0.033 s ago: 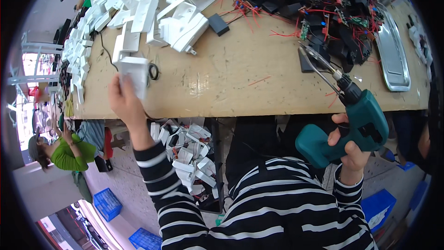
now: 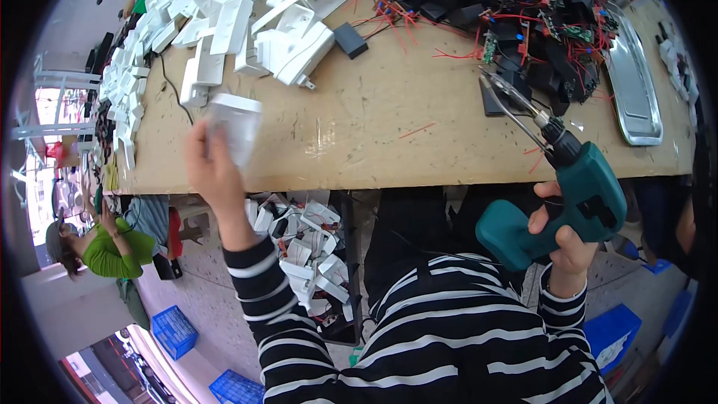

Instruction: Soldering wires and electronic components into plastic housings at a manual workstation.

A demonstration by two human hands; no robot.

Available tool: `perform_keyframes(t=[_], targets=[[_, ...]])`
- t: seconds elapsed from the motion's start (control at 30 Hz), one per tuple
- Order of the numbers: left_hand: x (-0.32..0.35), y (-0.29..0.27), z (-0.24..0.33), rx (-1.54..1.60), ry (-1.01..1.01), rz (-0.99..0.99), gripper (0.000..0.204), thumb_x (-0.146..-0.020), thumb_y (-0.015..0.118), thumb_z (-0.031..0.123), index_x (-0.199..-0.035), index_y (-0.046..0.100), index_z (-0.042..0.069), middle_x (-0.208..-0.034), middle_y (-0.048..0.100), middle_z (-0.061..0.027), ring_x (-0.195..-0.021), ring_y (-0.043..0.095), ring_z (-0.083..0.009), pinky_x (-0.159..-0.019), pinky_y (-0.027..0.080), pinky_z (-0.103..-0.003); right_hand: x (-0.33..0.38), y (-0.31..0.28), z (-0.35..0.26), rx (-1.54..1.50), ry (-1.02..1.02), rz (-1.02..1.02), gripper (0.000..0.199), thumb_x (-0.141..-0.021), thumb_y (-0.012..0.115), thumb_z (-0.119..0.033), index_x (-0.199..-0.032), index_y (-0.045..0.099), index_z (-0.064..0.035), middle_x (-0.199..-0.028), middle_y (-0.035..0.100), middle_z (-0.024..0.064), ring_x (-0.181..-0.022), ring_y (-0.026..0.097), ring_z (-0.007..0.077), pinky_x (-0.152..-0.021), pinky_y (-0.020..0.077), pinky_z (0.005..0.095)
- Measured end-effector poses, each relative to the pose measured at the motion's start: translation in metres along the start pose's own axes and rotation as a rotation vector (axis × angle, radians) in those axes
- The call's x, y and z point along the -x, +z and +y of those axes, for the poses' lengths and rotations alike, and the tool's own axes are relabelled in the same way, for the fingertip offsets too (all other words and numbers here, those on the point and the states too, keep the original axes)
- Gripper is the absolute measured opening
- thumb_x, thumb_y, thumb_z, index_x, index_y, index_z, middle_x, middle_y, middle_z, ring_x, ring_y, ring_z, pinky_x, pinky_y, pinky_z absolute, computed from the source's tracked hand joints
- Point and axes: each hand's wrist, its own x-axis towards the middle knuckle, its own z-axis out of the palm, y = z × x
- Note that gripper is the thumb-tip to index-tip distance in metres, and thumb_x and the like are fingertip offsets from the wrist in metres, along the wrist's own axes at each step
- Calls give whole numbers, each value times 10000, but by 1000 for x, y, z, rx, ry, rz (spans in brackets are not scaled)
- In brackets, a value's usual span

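My left hand (image 2: 215, 168) is closed on a white plastic casing (image 2: 241, 123), slightly blurred, held over the front left of the table. Behind it other white casings (image 2: 295, 52) lie in a large heap, and a thin black cable (image 2: 173, 81) runs along the tabletop. In my right hand (image 2: 565, 236) is a teal soldering gun (image 2: 594, 187), gripped by its handle. Its metal tip and thin side tube point up and left, toward a pile of black boxes with red wires (image 2: 516, 30). One black box (image 2: 351, 40) lies apart beside the casings.
A silver metal tray (image 2: 636, 97) lies at the table's right. Below the front edge, a black crate (image 2: 314, 254) holds white casings and wires. Blue baskets (image 2: 174, 331) stand on the floor. A person in green (image 2: 112, 251) is at the left.
My left hand has moved a little to the right with the white casing, which now covers the place where a small black ring lay. The right hand and soldering gun have hardly moved.
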Motion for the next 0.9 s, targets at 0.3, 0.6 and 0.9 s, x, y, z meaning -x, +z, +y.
perform_keyframes(t=[0.3, 0.6, 0.9], targets=[[46, 109, 93, 123, 440, -498, 217, -744, 638, 9, -960, 617, 26, -932, 611, -128, -857, 590, -307, -746, 467, -374, 16, -4, -3, -34, -60, 65, 721, -808, 717, -237, -1335, 338, 76, -1184, 543, 250, -754, 641, 204, -657, 540, 299], [22, 106, 82, 158, 403, -545, 220, -739, 670, 75, -953, 641, 33, -937, 633, -94, -865, 583, -273, -772, 431, -386, 26, -11, -3, -62, -80, 99, 713, -809, 720, -229, -1333, 340, 72, -1171, 547, 261, -747, 643, 210, -648, 545, 307], [-41, 182, 82, -520, 987, -282, 263, -745, 641, 119, -1007, 628, 106, -856, 572, -65, -819, 575, -206, -745, 411, -338, 25, -10, -3, -54, -86, 119, 736, -803, 731, -217, -1345, 322, 67, -1166, 548, 273, -747, 648, 217, -647, 548, 311]])
